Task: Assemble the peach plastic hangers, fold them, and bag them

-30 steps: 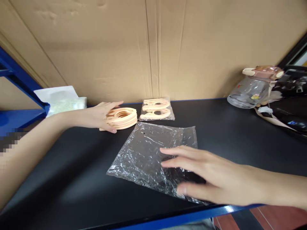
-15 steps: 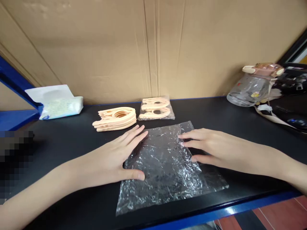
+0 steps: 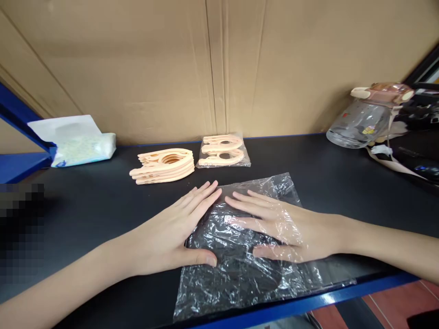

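Observation:
A clear plastic bag (image 3: 236, 278) lies crinkled on the black tabletop near its front edge. My left hand (image 3: 185, 228) rests flat on the bag's left side, fingers stretched out and thumb spread. Inside the bag, under its see-through top layer, is my right hand (image 3: 274, 224), palm down with the fingers apart; it came in through the right side. Beyond my left hand sits a stack of several cream folding hangers (image 3: 164, 167). Beside that stack, a clear bag of the same hangers (image 3: 222, 151) lies against the back.
A pack of wipes (image 3: 84, 148) with its flap raised stands at the back left. At the right back, a clear water bottle (image 3: 360, 123) with a strap leans by a black bag (image 3: 418, 151). Cardboard (image 3: 154, 68) lines the back; a blue edge (image 3: 308, 299) borders the table's front.
My right hand has moved left, from the bag's right edge to inside it. The bag has shifted a little right and toward me. My left hand stays on the bag.

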`<action>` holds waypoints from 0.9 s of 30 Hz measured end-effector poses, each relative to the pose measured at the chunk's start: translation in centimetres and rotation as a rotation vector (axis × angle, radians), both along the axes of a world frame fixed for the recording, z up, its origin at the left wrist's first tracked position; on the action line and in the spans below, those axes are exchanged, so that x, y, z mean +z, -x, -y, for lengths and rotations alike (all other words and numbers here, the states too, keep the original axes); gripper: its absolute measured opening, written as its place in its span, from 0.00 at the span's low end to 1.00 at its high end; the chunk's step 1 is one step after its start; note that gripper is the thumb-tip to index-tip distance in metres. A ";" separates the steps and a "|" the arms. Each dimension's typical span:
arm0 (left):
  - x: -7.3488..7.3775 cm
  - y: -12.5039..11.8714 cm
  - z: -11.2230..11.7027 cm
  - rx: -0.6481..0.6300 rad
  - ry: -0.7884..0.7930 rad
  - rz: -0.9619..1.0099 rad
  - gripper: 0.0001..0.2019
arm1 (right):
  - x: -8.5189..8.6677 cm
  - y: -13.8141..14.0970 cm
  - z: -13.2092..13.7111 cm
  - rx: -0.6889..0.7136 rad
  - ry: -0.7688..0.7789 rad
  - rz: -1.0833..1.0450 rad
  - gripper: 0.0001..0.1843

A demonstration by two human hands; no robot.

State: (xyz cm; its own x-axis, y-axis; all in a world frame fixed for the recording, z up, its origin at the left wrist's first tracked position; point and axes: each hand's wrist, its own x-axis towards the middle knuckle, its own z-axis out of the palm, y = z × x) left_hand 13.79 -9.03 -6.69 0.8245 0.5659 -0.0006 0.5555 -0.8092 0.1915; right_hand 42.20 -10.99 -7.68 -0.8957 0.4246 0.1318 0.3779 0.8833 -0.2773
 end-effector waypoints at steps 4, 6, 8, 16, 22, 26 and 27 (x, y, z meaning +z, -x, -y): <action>0.2 -0.4 0.2 0.013 0.019 0.021 0.49 | -0.1 0.5 0.1 0.033 -0.045 -0.026 0.39; 0.1 -0.3 0.2 0.028 0.013 0.053 0.49 | 0.0 0.7 0.2 0.014 -0.046 -0.039 0.47; 0.0 -0.1 0.1 0.020 0.012 0.064 0.51 | 0.1 0.8 0.3 0.000 -0.044 -0.049 0.51; 0.6 -0.2 0.1 0.028 0.013 -0.051 0.55 | 0.2 0.2 0.1 -0.039 -0.017 0.005 0.43; 0.7 0.9 -0.1 0.079 -0.005 -0.081 0.55 | 1.8 -1.0 -0.4 -0.154 0.115 0.159 0.41; 0.9 1.8 -0.5 0.093 0.021 -0.098 0.55 | 3.0 -2.5 -0.6 -0.247 0.286 0.244 0.46; 1.1 2.0 -0.5 0.101 0.033 -0.108 0.55 | 3.3 -2.9 -0.7 -0.255 0.304 0.246 0.46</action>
